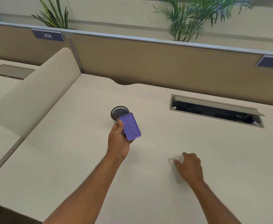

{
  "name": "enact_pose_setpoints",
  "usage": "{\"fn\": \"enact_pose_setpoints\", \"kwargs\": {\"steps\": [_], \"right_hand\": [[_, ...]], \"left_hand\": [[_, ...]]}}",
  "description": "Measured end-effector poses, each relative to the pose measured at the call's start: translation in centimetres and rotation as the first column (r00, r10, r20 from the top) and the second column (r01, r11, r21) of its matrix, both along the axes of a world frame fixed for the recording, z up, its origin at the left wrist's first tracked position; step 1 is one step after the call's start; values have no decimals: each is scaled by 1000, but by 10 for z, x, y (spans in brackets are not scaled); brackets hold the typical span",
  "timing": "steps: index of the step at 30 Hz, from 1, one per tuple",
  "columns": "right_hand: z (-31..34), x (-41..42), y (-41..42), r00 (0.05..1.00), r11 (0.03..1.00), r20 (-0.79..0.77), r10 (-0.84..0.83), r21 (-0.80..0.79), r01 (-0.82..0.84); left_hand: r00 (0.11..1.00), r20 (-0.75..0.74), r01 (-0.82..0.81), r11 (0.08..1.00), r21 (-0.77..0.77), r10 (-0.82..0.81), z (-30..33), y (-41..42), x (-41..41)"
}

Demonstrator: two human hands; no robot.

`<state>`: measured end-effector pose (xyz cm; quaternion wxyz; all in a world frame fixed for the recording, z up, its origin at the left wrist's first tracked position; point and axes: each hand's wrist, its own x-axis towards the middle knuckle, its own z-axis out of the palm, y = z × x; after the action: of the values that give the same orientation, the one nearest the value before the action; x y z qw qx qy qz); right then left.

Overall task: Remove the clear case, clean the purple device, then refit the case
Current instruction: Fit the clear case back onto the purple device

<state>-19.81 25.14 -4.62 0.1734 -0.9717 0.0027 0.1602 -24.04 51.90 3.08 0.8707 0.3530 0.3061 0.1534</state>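
while the left hand grips the bare purple device above the desk, the right hand closes on the clear case lying flat; lift it by its edges and align the corners before pressing.

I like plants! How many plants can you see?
2. One plant stands behind the divider at far left, another plant behind it at far right. More may hide behind the divider.
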Motion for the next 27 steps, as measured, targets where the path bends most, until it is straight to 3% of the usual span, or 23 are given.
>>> {"fn": "enact_pose_setpoints", "kwargs": {"steps": [8,15,17,22,27], "right_hand": [[-4,-40,-8,999,999,-36,-31,-13,30],[1,-52,-20,990,955,-117,-78,276,108],[4,-54,-28,975,882,-177,-130,429,196],[41,-58,-44,936,545,-318,-153,763,348],[79,-59,-50,972,449,-221,-77,863,231]], "left_hand": [[989,-63,132,991,-22,-133,-21,-56,-29],[984,-55,171,985,-7,-171,-23,-88,-48],[983,-55,175,985,-8,-175,-23,-95,-52],[980,-44,193,981,19,-192,-22,-119,-57],[976,-14,219,976,16,-218,-15,-145,-58]]}}
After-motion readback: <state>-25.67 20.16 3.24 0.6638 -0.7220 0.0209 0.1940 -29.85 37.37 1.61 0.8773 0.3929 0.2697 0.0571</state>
